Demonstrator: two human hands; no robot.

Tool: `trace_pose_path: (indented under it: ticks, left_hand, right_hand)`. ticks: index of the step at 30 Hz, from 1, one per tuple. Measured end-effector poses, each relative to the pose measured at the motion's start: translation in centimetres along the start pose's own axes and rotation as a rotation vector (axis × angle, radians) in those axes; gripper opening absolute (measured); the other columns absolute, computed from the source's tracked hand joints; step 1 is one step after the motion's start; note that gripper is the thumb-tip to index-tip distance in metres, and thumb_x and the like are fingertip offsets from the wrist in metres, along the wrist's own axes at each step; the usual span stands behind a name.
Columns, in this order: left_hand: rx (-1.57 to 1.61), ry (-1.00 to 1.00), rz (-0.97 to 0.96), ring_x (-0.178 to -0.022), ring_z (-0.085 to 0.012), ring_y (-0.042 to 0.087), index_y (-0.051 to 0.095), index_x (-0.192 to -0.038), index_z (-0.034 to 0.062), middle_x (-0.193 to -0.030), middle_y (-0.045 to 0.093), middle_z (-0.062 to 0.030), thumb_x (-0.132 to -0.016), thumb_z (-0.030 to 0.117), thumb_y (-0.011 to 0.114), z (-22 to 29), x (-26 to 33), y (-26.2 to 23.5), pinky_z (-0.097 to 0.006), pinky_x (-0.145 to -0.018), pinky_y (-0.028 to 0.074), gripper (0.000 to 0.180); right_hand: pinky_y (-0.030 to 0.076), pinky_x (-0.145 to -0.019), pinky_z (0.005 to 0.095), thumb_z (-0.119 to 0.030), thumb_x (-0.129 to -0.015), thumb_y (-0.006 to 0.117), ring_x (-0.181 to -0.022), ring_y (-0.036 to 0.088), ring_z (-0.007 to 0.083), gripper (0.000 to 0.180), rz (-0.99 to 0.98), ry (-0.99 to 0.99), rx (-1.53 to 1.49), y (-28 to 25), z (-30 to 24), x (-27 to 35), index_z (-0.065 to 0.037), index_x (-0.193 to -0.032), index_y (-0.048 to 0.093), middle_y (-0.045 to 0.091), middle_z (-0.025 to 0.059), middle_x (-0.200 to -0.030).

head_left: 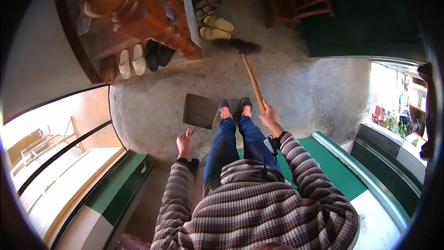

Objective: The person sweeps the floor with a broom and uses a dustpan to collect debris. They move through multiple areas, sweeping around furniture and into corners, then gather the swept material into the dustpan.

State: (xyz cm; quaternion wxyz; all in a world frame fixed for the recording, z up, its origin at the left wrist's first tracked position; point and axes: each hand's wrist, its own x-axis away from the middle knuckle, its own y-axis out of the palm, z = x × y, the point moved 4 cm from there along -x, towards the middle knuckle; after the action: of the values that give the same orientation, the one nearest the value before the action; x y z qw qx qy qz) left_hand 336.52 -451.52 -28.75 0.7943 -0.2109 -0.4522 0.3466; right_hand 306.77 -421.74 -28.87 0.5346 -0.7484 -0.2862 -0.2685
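My right hand (270,116) is wrapped round the wooden handle of a broom (251,78), which reaches forward and slightly left. Its dark bristles lie on the floor just in front of a pair of yellow slippers (216,28). Down on the left, my left hand (184,145) is closed, thumb up, at the thin handle of a dustpan (200,111). The dustpan's square brown pan is tilted near the floor, left of my shoes (225,109). Most of the dustpan's handle is hidden by the hand and arm.
White slippers (132,61) and black slippers (158,55) lie beside a carved wooden post (152,28) at the far left. A wooden chair (300,2) stands at the far right. Behind me are green-and-white ledges (323,166) and a doorway opening on the left.
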Motion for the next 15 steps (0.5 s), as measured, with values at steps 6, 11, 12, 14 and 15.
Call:
trace_pose_path:
  ticks: [6, 11, 12, 14, 15]
  left_hand:
    - [-0.033, -0.054, -0.018, -0.051, -0.0234, 0.040, 0.055, -0.067, -0.0051, -0.053, 0.043, -0.0191, -0.086, 0.044, 0.055, -1.5, 0.9, -0.5, -0.039, -0.055, 0.039, 0.053]
    - [0.032, -0.059, -0.020, -0.050, -0.0213, 0.039, 0.053, -0.064, -0.0044, -0.052, 0.040, -0.0169, -0.086, 0.042, 0.056, -1.7, 0.4, 0.3, -0.038, -0.054, 0.039, 0.051]
    - [0.017, -0.016, -0.008, -0.050, -0.0213, 0.039, 0.053, -0.064, -0.0043, -0.052, 0.040, -0.0168, -0.086, 0.042, 0.056, -1.5, 0.2, 0.4, -0.038, -0.054, 0.039, 0.051]
    - [-0.034, 0.023, -0.001, -0.050, -0.0212, 0.039, 0.053, -0.063, -0.0040, -0.052, 0.040, -0.0167, -0.086, 0.042, 0.056, -1.2, 0.0, 0.7, -0.038, -0.054, 0.039, 0.051]
    - [-0.016, -0.022, -0.030, -0.050, -0.0206, 0.039, 0.052, -0.063, -0.0038, -0.052, 0.039, -0.0160, -0.086, 0.043, 0.056, -1.3, -0.1, 1.0, -0.038, -0.054, 0.039, 0.052]
  right_hand:
    - [0.050, -0.077, 0.0424, -0.013, -0.069, 0.060, -0.091, 0.062, 0.0336, 0.073, 0.088, -0.079, 0.157, -2.1, -2.9, -3.7, -0.030, -0.136, 0.037, 0.064, 0.0162, -0.098]
    - [0.051, -0.072, 0.0401, -0.011, -0.069, 0.063, -0.080, 0.063, 0.0364, 0.081, -0.104, -0.045, 0.105, -0.8, -2.3, -4.1, -0.025, -0.141, 0.028, 0.064, 0.0224, -0.087]
    - [0.051, -0.071, 0.0404, -0.011, -0.069, 0.062, -0.078, 0.063, 0.0371, 0.081, -0.158, -0.016, 0.061, -0.1, -1.6, -3.4, -0.025, -0.141, 0.027, 0.064, 0.0229, -0.085]
    - [0.052, -0.061, 0.0400, -0.009, -0.071, 0.060, -0.062, 0.064, 0.0320, 0.082, -0.153, -0.130, 0.129, 1.0, 0.0, -1.0, -0.024, -0.142, 0.024, 0.064, 0.0217, -0.077]
    - [0.052, -0.058, 0.0394, -0.009, -0.071, 0.060, -0.058, 0.063, 0.0299, 0.081, -0.126, -0.216, 0.213, 1.3, 0.7, 0.3, -0.024, -0.142, 0.024, 0.063, 0.0211, -0.076]
